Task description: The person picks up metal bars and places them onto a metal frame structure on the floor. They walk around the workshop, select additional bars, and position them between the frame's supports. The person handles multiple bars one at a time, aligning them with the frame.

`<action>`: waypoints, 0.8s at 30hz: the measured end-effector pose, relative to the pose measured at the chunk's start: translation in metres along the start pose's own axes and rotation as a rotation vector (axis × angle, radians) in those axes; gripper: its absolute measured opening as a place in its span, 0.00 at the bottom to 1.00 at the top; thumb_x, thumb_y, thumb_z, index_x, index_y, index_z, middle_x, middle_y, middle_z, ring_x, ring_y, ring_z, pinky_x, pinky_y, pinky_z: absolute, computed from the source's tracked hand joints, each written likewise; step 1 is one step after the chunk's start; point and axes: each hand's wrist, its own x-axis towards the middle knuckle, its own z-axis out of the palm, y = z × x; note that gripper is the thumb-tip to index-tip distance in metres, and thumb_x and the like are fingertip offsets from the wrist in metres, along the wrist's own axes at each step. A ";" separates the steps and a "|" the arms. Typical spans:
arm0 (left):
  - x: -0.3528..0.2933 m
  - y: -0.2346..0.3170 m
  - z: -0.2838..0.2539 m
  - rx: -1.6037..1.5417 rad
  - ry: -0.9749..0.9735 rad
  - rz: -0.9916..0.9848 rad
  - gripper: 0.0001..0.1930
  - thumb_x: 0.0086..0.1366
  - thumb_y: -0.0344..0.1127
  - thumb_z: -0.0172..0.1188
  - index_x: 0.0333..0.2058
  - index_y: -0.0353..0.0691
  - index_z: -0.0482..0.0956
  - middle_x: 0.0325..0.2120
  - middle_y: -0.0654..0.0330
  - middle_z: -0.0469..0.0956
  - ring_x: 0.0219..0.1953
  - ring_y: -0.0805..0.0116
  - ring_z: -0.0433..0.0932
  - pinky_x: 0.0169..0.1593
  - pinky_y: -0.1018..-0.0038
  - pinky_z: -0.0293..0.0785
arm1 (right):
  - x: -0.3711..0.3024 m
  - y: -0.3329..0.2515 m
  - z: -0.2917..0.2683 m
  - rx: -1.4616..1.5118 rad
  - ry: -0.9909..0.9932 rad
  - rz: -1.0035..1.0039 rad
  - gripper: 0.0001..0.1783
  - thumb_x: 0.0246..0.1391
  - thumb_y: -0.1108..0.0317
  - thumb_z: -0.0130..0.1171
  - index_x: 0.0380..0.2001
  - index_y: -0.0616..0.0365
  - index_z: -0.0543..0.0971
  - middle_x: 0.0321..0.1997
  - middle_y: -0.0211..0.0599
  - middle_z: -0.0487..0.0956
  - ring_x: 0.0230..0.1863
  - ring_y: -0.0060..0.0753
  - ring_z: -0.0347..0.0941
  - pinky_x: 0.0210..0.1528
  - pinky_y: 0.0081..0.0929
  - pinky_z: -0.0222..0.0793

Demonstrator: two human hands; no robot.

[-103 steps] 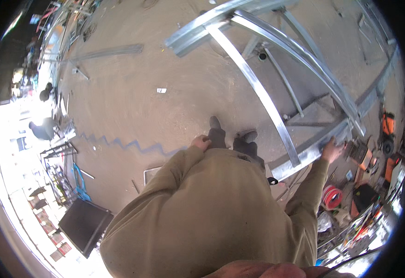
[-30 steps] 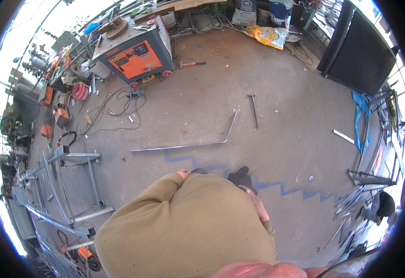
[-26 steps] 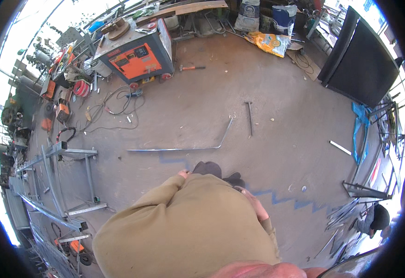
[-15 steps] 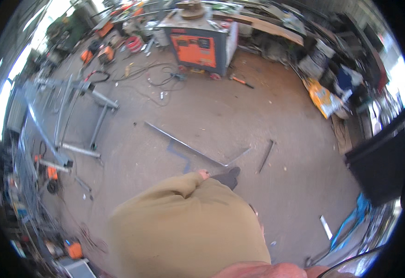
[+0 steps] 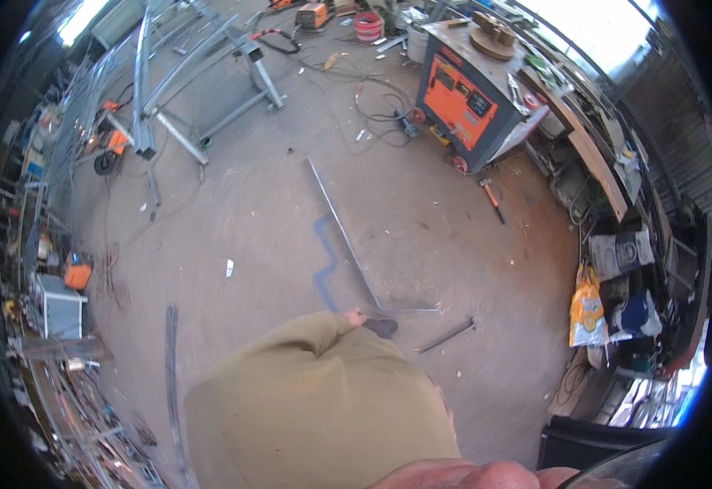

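Observation:
My left hand (image 5: 354,316) comes out of a tan sleeve near the middle, just above a dark shoe (image 5: 381,328). It is small and partly covered by the sleeve, so how its fingers lie is unclear, and no held thing shows. Only a sliver of skin beside the right edge of the tan clothing (image 5: 331,407) hints at my right hand; its fingers are hidden. A thin metal bar bent into an L (image 5: 341,226) lies on the floor just beyond my left hand. Right of the shoe rests a hammer-like tool (image 5: 447,334), apart from both hands.
Blue zigzag paint (image 5: 323,265) marks the floor. An orange-fronted machine on wheels (image 5: 462,98) stands far right, with an orange-handled hammer (image 5: 493,200) near it. Metal frames (image 5: 209,90) stand far left. A long strip (image 5: 172,375) lies left; a yellow bag (image 5: 588,310) sits right.
My view has swung to the right: the machine and bent bar appear turned, and the frames sit higher. The long strip at left has come into view. My left hand stays near the shoe.

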 end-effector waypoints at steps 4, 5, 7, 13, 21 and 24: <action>-0.027 -0.013 0.008 -0.115 0.025 -0.036 0.27 0.62 0.55 0.59 0.53 0.44 0.81 0.51 0.48 0.81 0.55 0.50 0.78 0.59 0.61 0.72 | 0.000 -0.005 -0.017 -0.071 -0.057 0.003 0.27 0.73 0.55 0.44 0.63 0.66 0.71 0.63 0.43 0.75 0.62 0.29 0.69 0.65 0.26 0.62; -0.034 -0.016 0.015 -0.169 0.058 -0.064 0.27 0.62 0.54 0.59 0.53 0.44 0.81 0.51 0.49 0.81 0.55 0.51 0.78 0.59 0.61 0.73 | -0.002 -0.005 -0.022 -0.086 -0.070 0.004 0.27 0.73 0.55 0.44 0.63 0.66 0.71 0.63 0.43 0.75 0.62 0.29 0.69 0.65 0.26 0.62; -0.045 -0.021 0.031 -0.240 0.093 -0.105 0.27 0.62 0.54 0.60 0.54 0.44 0.81 0.51 0.49 0.81 0.55 0.52 0.78 0.59 0.62 0.73 | -0.008 -0.003 -0.031 -0.116 -0.098 -0.002 0.27 0.73 0.55 0.44 0.63 0.66 0.71 0.62 0.43 0.75 0.62 0.29 0.69 0.65 0.26 0.63; -0.065 -0.033 0.072 -0.283 0.171 -0.174 0.27 0.64 0.53 0.55 0.55 0.42 0.80 0.53 0.49 0.80 0.56 0.50 0.77 0.62 0.61 0.71 | -0.032 0.011 -0.059 -0.185 -0.167 -0.030 0.27 0.73 0.56 0.44 0.63 0.66 0.71 0.62 0.43 0.75 0.62 0.29 0.69 0.64 0.26 0.63; -0.110 -0.046 0.105 -0.267 0.225 -0.197 0.27 0.63 0.54 0.56 0.55 0.46 0.81 0.53 0.50 0.80 0.57 0.51 0.77 0.63 0.62 0.70 | -0.065 0.038 -0.092 -0.235 -0.227 -0.048 0.26 0.73 0.56 0.44 0.63 0.66 0.71 0.62 0.42 0.76 0.61 0.29 0.70 0.64 0.26 0.63; -0.125 -0.057 0.117 -0.177 0.184 -0.198 0.25 0.63 0.53 0.55 0.55 0.49 0.81 0.54 0.51 0.80 0.57 0.50 0.77 0.63 0.61 0.70 | -0.072 0.046 -0.100 -0.253 -0.260 -0.050 0.26 0.73 0.56 0.44 0.63 0.66 0.72 0.61 0.42 0.76 0.61 0.29 0.70 0.64 0.26 0.64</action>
